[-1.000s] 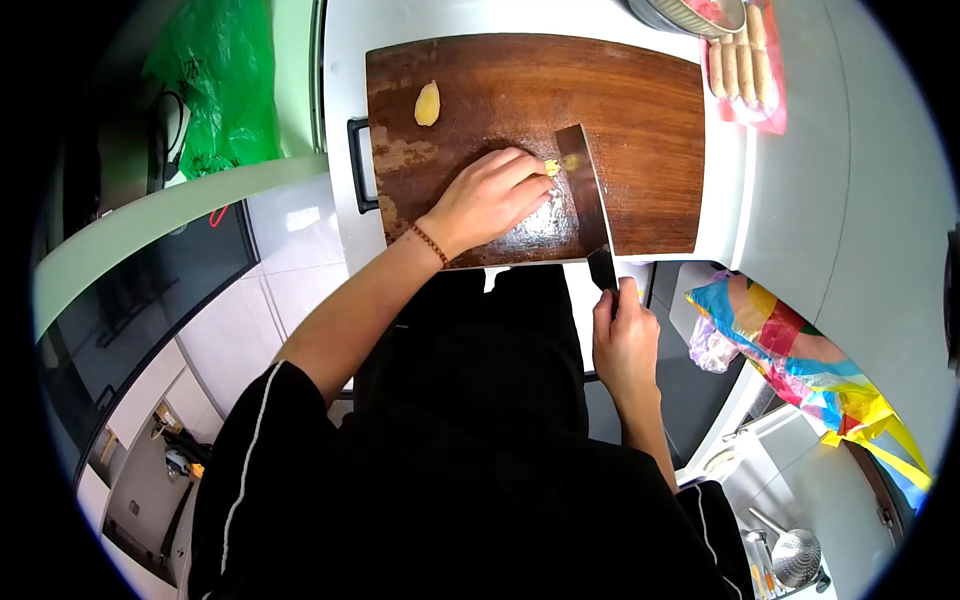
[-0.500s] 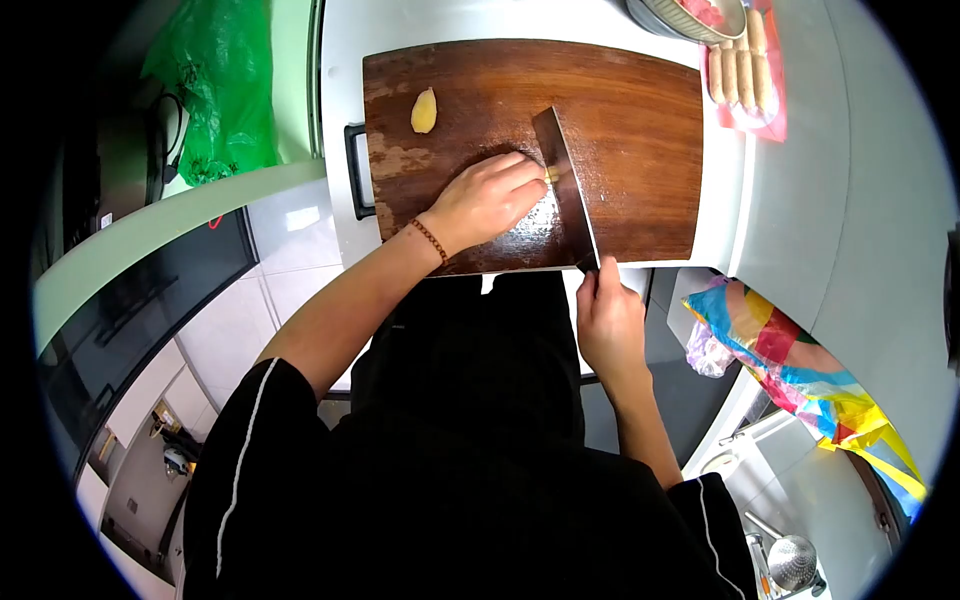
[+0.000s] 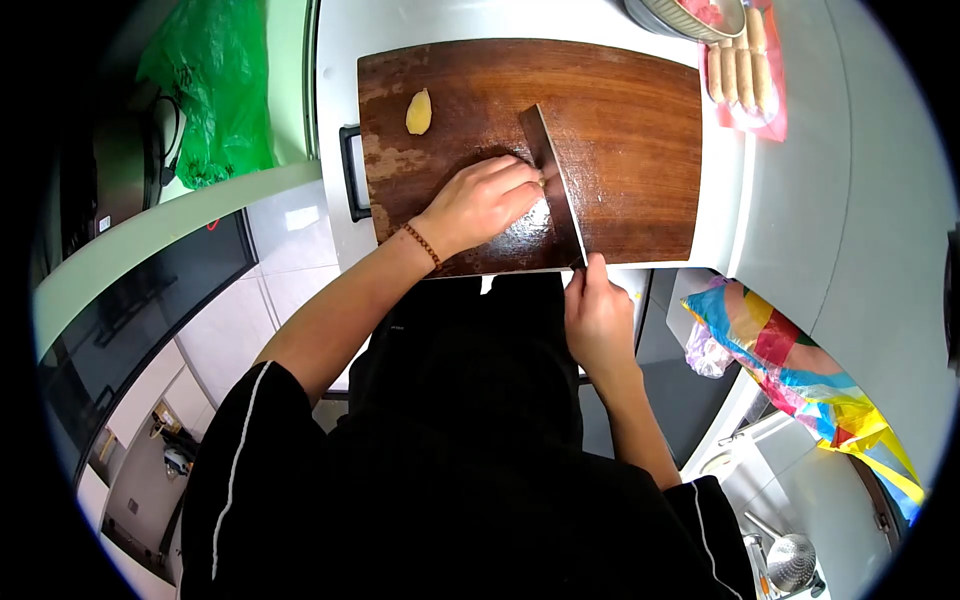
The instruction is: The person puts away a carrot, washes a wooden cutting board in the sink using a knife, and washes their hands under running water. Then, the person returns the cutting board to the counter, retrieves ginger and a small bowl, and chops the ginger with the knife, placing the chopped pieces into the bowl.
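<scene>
A dark wooden cutting board [image 3: 630, 130] lies on the white counter. My left hand [image 3: 482, 205] rests on it with curled fingers, pressed over a small yellow piece [image 3: 542, 183] that is mostly hidden. Right beside those fingertips stands the blade of a cleaver [image 3: 560, 195], tilted up to the left. The cleaver's handle is in the closed grip of my right hand [image 3: 600, 318], just past the board's near edge. A pale yellow slice, like ginger [image 3: 419, 112], lies alone at the board's upper left.
A bowl of pink meat [image 3: 690, 18] and a pack of sausages [image 3: 743, 75] are at the upper right. A green plastic bag [image 3: 215, 90] hangs at the left, with a black handle [image 3: 352, 172] beside the board. A colourful bag [image 3: 790, 360] is at the right.
The cleaver and my right hand have moved left, and the blade has come close against my left fingertips. The yellow piece is now more hidden.
</scene>
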`<state>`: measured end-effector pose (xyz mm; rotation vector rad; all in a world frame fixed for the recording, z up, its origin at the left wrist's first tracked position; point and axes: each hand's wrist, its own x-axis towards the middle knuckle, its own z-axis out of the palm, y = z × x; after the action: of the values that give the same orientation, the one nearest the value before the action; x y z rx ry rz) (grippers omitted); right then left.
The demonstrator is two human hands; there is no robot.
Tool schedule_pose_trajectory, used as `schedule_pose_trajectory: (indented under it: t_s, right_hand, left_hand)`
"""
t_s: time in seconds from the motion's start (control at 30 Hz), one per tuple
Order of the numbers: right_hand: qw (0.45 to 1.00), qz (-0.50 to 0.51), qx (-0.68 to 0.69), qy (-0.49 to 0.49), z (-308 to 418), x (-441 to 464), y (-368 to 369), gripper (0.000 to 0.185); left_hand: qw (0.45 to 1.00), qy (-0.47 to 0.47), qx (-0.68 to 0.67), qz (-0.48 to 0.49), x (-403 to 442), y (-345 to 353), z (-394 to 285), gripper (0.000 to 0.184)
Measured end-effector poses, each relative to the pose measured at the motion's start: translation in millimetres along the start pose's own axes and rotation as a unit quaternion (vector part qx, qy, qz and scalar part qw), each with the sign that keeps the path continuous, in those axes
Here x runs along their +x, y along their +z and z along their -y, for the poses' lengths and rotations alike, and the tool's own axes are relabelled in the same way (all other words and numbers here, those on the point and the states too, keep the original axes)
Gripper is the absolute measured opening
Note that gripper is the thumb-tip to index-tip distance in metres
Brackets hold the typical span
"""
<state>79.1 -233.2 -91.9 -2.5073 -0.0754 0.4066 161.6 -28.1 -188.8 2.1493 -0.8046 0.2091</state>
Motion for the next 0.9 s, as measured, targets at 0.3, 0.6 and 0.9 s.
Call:
schedule_pose_trajectory:
  t_s: [0.3, 0.6, 0.9]
  right_hand:
    - [0.998, 0.02, -0.051, 0.013, 14, -23, -20, 0.012]
    - [0.991, 0.074, -0.094, 0.06, 25, -24, -21, 0.013]
    - [0.999, 0.016, -0.042, 0.017, 7, -13, -14, 0.012]
  left_hand:
    - [0.999, 0.013, 0.035, -0.034, -4, -4, -2, 0.012]
    - [1.0, -0.005, 0.027, -0.007, -1, -5, -2, 0.009]
    - [0.999, 0.005, 0.025, -0.041, -2, -5, -1, 0.008]
